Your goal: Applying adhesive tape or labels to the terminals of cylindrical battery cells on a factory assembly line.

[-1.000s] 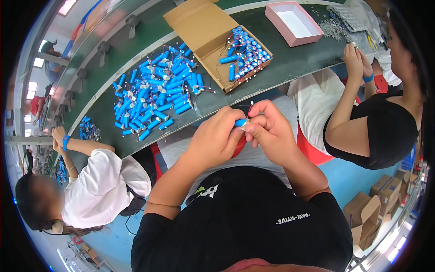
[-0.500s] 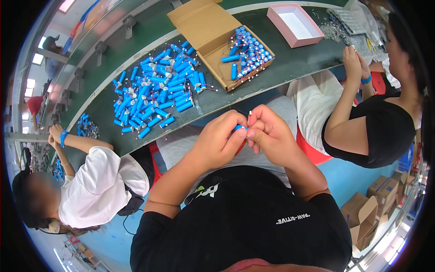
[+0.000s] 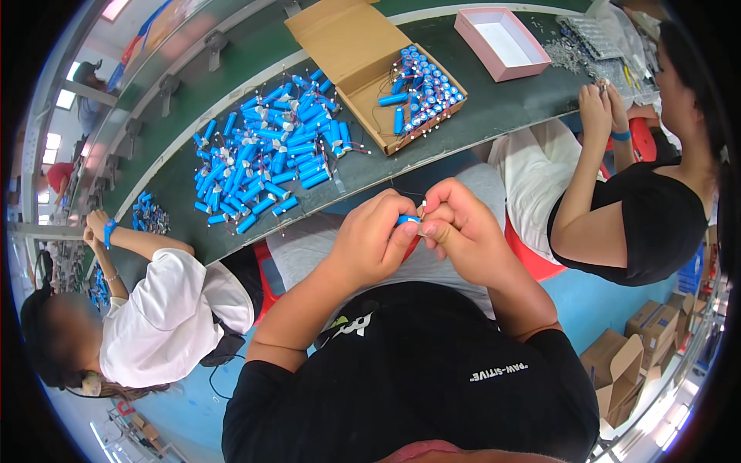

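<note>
Left hand (image 3: 369,235), fingers clamped on blue cell (image 3: 407,220); right hand (image 3: 467,235), fingers pinched at cell's end, white connector (image 3: 424,204) poking up! Cell held just off near edge of worktop (image 3: 509,100); past edge, blue heap (image 3: 266,147), cardboard box (image 3: 340,31) alongside, pink box (image 3: 526,69) toward far edge.

A factory assembly workshop: a long dark-green workbench (image 3: 482,106) across the upper frame bears a heap of blue wired cylinders (image 3: 270,163), co-workers (image 3: 174,301) sit along it at left and right, and cardboard cartons (image 3: 656,320) stand lower right
</note>
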Tool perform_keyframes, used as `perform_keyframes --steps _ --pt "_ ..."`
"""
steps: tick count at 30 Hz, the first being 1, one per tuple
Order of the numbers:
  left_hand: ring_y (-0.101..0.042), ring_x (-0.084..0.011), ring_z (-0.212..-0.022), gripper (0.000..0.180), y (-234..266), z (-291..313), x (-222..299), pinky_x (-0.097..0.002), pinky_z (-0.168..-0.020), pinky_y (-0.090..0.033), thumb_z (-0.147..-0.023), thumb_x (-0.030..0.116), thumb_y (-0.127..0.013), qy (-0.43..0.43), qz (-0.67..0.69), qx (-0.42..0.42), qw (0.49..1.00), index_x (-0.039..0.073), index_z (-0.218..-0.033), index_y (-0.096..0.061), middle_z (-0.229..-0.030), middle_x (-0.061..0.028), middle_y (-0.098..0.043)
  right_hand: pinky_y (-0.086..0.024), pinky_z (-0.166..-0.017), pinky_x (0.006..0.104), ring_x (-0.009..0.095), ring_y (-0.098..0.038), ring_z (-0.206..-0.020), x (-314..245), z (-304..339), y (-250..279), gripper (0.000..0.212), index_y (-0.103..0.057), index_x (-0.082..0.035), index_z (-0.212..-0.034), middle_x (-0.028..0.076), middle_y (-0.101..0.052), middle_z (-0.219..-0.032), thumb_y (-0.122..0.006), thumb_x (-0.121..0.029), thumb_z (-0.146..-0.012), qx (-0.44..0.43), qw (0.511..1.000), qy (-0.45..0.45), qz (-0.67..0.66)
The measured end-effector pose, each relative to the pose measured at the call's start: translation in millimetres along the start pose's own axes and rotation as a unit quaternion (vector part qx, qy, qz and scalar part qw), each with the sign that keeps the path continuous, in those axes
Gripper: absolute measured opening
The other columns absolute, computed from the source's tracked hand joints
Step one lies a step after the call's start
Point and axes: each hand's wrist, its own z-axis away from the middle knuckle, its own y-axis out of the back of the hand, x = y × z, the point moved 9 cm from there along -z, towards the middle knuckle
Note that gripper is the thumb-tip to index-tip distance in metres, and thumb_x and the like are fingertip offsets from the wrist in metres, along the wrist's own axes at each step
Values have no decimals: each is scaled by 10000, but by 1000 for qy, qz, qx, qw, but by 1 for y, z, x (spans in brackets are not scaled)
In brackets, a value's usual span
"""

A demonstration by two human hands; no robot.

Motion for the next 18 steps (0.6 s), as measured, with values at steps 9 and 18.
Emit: perform_keyframes --steps 9,18 --pt "-570 -286 -678 149 4 4 2 -355 -596 -457 -874 143 -607 -5 67 21 997 17 -912 -537 -795 -132 -564 -437 -678 234 79 -548 -759 -20 2 -5 34 -537 -29 -943 6 -588 -859 -561 -15 -924 -23 972 106 207" --pt "-551 -292 -600 225 4 4 22 -361 -529 -450 -741 95 -733 -131 -9 16 991 50 -874 -557 -722 -93 -546 -455 -691 254 88 -553 -723 21 2 -18 83 -587 -4 -858 10 -610 -814 -547 -55 -910 -136 990 -28 -12"
